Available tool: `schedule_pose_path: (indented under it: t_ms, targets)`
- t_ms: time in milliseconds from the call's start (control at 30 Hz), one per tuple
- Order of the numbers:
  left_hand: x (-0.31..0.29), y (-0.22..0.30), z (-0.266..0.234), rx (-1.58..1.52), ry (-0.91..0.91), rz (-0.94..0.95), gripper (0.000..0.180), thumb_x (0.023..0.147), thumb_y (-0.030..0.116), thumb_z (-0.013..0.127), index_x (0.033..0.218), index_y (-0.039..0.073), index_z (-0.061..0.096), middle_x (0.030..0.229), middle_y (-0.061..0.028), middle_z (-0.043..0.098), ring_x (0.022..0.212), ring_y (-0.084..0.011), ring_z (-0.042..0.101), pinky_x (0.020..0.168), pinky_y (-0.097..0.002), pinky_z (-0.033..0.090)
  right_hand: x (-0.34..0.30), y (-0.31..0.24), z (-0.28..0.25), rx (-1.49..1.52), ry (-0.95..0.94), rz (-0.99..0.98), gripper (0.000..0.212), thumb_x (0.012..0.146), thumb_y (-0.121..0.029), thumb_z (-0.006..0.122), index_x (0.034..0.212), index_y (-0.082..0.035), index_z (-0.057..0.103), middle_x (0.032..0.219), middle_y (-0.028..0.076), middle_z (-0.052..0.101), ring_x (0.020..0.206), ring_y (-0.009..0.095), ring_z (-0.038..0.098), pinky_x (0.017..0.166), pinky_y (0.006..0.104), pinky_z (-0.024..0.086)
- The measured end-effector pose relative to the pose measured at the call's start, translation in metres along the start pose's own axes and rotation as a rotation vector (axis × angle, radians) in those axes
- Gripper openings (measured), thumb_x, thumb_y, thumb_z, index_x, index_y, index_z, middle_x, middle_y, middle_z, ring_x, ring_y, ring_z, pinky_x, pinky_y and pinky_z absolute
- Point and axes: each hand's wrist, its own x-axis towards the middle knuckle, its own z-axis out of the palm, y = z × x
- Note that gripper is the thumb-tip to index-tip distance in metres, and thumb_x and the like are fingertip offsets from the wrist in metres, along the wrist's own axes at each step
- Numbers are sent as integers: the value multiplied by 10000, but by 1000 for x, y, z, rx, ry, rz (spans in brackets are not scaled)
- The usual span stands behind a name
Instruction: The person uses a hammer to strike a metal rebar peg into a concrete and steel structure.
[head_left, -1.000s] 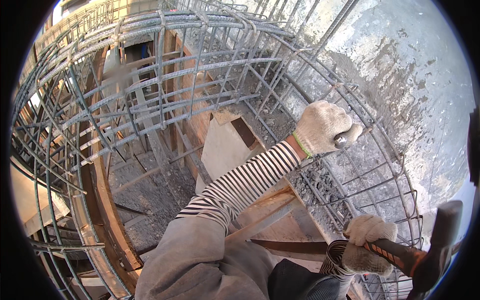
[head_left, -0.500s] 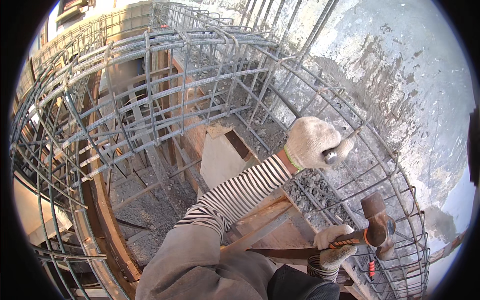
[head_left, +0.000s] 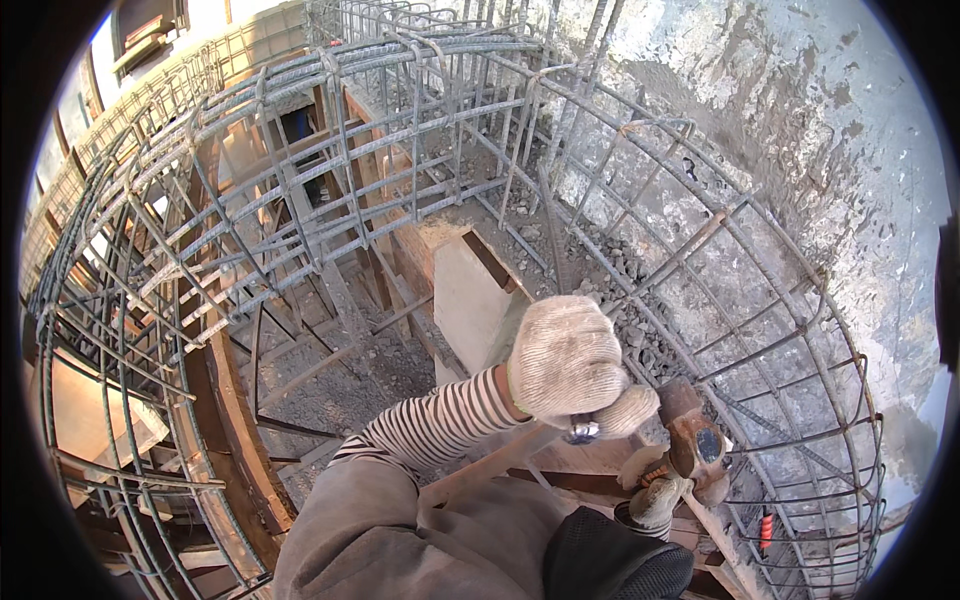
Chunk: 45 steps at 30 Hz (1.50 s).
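Note:
My left hand, in a pale knit glove, is closed in a fist round a metal tool. Only the tool's shiny end shows below the thumb; the rest is hidden, so I cannot tell its kind. Lower right, my right hand, gloved too, grips a hammer by its black and orange handle. The worn, rusty hammer head points up, just right of the left fist and apart from the tool's end. Behind both hands a rebar cage curves along a concrete wall.
The wall rises at the right, rough and patchy. More bent rebar arcs across the left and far side. Wooden formwork curves at the left. A pale board leans near my left wrist. Rubble lies among the bars, and an orange-red handle sits lower right.
My left hand has come down and nearer, away from the rebar by the wall, still holding the metal tool. The hammer has tilted and shifted left, close beside that fist. The view has shifted a little.

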Motion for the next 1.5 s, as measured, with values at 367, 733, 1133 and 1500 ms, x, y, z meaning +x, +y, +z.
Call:
schedule_pose_path:
  t_ms: [367, 733, 1133, 1500]
  targets:
    - [8, 124, -114, -241, 269, -150, 387, 1011, 399, 582, 723, 141, 575, 660, -2, 498, 542, -143, 523, 478, -318, 479, 2, -12, 8, -149, -276, 352, 795, 932, -775, 534, 923, 14, 630, 584, 8, 538, 454, 117, 476, 422, 285, 332]
    - [-46, -1, -69, -111, 352, -153, 337, 1006, 365, 611, 844, 70, 625, 789, -52, 594, 684, -180, 563, 667, -361, 503, 15, -16, 8, -87, -448, 432, 679, 926, -672, 657, 1017, 0, 615, 681, 34, 605, 503, 112, 520, 426, 263, 376]
    - [-54, -60, -58, -101, 866, -554, 319, 1048, 196, 536, 779, 24, 546, 686, -53, 536, 630, -169, 499, 657, -341, 453, 24, -21, 23, 25, -296, 349, 517, 870, -386, 787, 1136, -1, 566, 845, 26, 598, 676, 122, 579, 562, 262, 439]
    - [58, -108, -12, 360, 381, -545, 289, 825, 298, 727, 658, 107, 588, 610, -128, 596, 613, -331, 658, 600, -440, 524, 154, -225, 105, 248, -763, -493, 474, 966, -527, 669, 972, -57, 606, 792, 64, 665, 662, 223, 646, 616, 367, 542]
